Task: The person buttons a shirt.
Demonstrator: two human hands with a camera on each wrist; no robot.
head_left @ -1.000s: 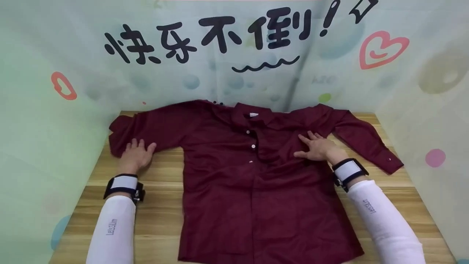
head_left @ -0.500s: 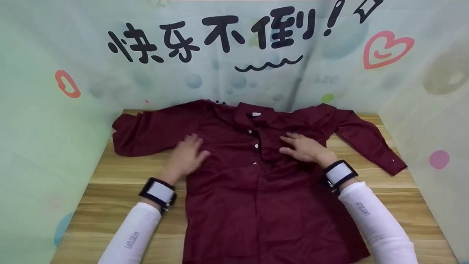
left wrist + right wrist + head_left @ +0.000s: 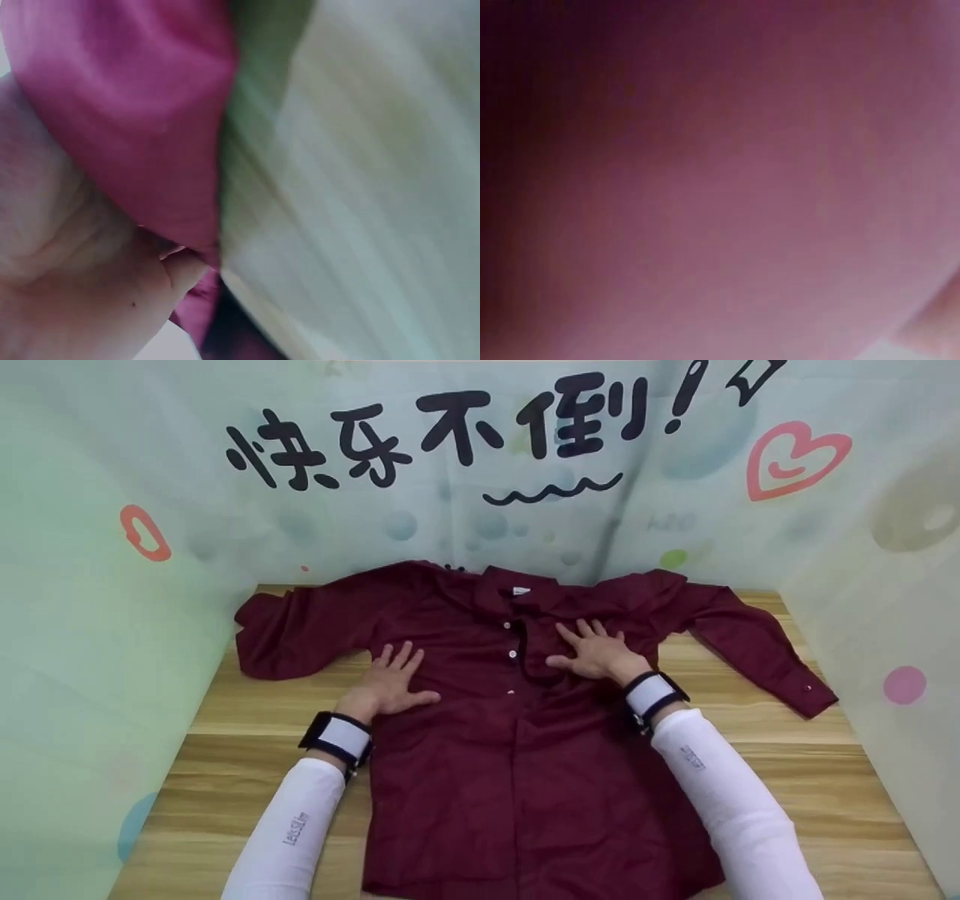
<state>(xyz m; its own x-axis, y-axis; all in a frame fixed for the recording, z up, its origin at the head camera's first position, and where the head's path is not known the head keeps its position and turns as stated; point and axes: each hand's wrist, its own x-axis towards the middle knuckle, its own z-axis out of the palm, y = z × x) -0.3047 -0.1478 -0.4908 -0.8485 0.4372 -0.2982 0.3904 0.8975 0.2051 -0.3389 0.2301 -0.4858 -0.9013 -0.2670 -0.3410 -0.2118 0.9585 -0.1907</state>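
A dark red button shirt (image 3: 442, 780) lies front up with both sleeves spread out and its collar at the back. My left hand (image 3: 390, 684) rests with spread fingers on the side of the shirt below the left sleeve. On the chest, right of the buttons, lies my right hand (image 3: 596, 654), its fingers spread too. In the left wrist view, the left hand (image 3: 82, 255) is beside the red cloth (image 3: 142, 127). Blurred shirt cloth (image 3: 742, 202) fills most of the right wrist view.
The shirt lies on a wooden table (image 3: 255, 780). A pale printed backdrop (image 3: 337, 525) with black characters stands behind the table and along both sides. The right sleeve's cuff (image 3: 811, 694) reaches near the table's right edge.
My left hand has moved right, from the left sleeve to the shirt's body. My right hand has shifted left across the chest, and the shirt's lower body has shifted slightly left.
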